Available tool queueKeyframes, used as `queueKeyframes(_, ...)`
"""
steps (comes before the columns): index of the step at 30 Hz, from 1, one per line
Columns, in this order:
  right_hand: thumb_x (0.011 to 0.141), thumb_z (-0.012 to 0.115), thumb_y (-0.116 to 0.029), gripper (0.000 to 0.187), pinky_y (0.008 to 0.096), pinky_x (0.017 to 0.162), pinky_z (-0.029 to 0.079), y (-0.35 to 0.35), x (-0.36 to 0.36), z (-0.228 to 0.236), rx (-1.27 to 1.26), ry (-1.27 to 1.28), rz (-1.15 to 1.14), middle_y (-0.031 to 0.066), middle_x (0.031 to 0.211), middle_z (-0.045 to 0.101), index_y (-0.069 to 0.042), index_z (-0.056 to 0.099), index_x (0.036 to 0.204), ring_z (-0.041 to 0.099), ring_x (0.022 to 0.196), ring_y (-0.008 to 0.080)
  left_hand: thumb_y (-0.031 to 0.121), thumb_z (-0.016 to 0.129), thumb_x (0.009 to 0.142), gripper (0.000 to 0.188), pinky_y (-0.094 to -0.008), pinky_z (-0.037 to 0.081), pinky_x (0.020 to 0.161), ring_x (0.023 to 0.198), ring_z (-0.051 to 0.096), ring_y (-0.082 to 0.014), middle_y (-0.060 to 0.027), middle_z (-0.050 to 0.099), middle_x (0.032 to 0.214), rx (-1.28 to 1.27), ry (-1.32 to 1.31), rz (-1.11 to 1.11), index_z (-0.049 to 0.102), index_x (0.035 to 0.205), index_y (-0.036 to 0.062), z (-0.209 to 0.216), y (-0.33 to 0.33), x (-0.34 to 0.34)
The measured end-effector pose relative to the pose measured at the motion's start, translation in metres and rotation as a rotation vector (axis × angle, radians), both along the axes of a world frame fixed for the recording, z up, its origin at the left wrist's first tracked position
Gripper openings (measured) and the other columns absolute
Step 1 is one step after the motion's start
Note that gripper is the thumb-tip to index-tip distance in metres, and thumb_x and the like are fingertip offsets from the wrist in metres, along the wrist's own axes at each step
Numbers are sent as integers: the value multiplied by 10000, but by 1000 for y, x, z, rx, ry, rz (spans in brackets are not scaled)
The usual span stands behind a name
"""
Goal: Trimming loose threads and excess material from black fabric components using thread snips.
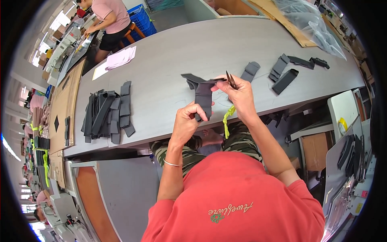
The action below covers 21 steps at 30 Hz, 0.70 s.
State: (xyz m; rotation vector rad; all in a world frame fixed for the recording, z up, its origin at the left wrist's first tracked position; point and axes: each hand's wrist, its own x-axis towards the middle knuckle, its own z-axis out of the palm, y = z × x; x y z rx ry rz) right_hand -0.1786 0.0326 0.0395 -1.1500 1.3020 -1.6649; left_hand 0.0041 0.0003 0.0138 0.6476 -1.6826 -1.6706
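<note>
Left hand (186,121): closed in a pinch on the lower end of the grey strap, thumb over curled fingers; a thin metal bangle circles the wrist.
Right hand (238,96): gripping small snips and, with the fingertips, the upper part of the strap.
Grey strap (202,94): a flat band of dark grey, matte fabric, held upright between both hands above the near edge of the desk; its top folds over into a short flap pointing left.
Snips (231,80): slim, dark metal, pointed blades sticking up from the right hand, just beside the strap's top.
Yellow ribbon (227,117): a narrow, limp strip of bright yellow-green, hanging down below the right hand.
Desk (177,52): long, smooth, pale grey top with a straight near edge — bent by the lens.
Left pile (108,115): many dark grey straps of the same cloth, lying overlapped and mostly lengthwise on the desk, well apart from the hands.
Right pieces (284,68): a few folded grey strap pieces, lying singly on the desk beyond the right hand; one more (250,70) lies near the snips.
Pink sheets (119,58): thin, flat, pale pink pieces at the far left of the desk.
Plastic bag (308,22): clear, crinkled film over dark contents, far right corner.
Other person (108,18): seated at the far end — pink top, dark shorts.
</note>
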Motion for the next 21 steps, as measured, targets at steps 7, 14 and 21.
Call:
queueKeyframes(7, 861, 530, 92, 260, 199, 742, 485, 14, -2, -10, -107, 23, 60, 58, 1095, 646, -26, 689, 1029, 519, 744, 43, 57, 668, 819, 172, -310, 414, 928, 1169, 502, -171, -62, 619, 1143, 31, 11, -45, 670, 991, 48, 3, 3, 13)
queueKeyframes(14, 682, 638, 111, 362, 236, 610, 511, 18, 2, -23, -254, 445, 53, 135, 971, 698, -100, 722, 964, 676, 769, 162, 166, 544, 947, 338, -299, 491, 831, 942, 624, -190, -125, 627, 1046, 388, 336, 254, 525, 1196, -61, 14, -18, -1)
queueKeyframes(21, 605, 648, 73, 397, 277, 562, 525, 17, 1, -22, -350, 810, -1, 104, 974, 700, -169, 726, 910, 675, 700, 219, 215, 630, 898, 453, -340, 474, 878, 965, 574, -164, -95, 594, 1096, 516, 497, 88, 466, 1239, -34, 20, -52, -7)
